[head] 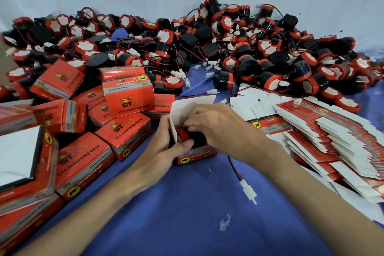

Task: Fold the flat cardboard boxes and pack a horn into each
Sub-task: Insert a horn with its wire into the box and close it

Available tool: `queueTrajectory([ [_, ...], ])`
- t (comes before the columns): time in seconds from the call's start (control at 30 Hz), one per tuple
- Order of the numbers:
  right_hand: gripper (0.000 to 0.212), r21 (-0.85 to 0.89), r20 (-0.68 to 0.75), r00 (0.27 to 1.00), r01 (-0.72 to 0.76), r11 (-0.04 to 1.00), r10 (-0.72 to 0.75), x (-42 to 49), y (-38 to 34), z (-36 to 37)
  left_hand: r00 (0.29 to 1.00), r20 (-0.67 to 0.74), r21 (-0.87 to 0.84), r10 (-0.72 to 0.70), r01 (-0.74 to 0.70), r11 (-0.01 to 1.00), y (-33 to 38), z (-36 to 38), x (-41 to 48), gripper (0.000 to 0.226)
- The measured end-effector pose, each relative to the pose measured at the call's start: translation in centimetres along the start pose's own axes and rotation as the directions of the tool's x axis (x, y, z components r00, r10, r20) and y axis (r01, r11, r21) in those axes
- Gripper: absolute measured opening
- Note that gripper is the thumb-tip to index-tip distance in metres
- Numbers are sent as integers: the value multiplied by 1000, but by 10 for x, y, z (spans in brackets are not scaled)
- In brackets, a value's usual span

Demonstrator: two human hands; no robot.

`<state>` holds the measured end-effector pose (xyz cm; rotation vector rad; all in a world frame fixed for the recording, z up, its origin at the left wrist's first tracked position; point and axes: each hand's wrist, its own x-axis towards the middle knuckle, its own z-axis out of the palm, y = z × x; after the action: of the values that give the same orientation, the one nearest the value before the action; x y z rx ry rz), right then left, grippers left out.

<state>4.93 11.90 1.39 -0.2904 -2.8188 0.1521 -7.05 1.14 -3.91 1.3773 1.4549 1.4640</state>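
Observation:
A small red cardboard box [195, 157] stands open on the blue cloth at the centre, its white lid flap [187, 108] raised behind. Inside it sits a black and red horn [184, 136], partly hidden by fingers. My left hand [160, 151] grips the box's left side, thumb on the front rim. My right hand [220, 124] reaches in from the right with its fingers on the horn. The horn's red and black wire trails out to a white plug [249, 191] lying on the cloth.
A big heap of loose horns [207, 48] with wires fills the back against a white wall. Several closed red boxes [124, 131] are piled at the left. Stacks of flat unfolded boxes [332, 131] lie at the right. Blue cloth [176, 214] covers the surface.

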Motion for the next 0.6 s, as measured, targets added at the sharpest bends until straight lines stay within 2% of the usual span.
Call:
queueTrajectory([
  [0.13, 33, -55, 104, 988, -112, 992, 118, -4, 7, -9, 1000, -16, 5, -4, 4, 1000, -1, 2, 0, 36],
  [0.23, 40, -153, 30, 973, -220, 963, 227, -13, 0, -11, 1000, -18, 14, 2, -2, 1000, -2, 2, 1, 32],
  [0.3, 30, -260, -22, 961, -273, 926, 277, -13, -3, -12, 1000, -20, 17, 2, -2, 1000, -2, 2, 1, 34],
  [0.4, 21, -288, 51, 953, -272, 918, 298, -8, 2, -13, 1000, -5, 23, -6, 6, 1000, -4, 2, 1, 35],
  [0.5, 29, -319, 128, 954, -218, 922, 270, -10, 3, -6, 1000, -2, 32, -13, 13, 999, -4, 3, -1, 36],
  [0.6, 26, -403, 68, 964, -210, 891, 258, -10, -7, 3, 1000, -11, 96, -12, 13, 995, -5, 4, 0, 31],
])
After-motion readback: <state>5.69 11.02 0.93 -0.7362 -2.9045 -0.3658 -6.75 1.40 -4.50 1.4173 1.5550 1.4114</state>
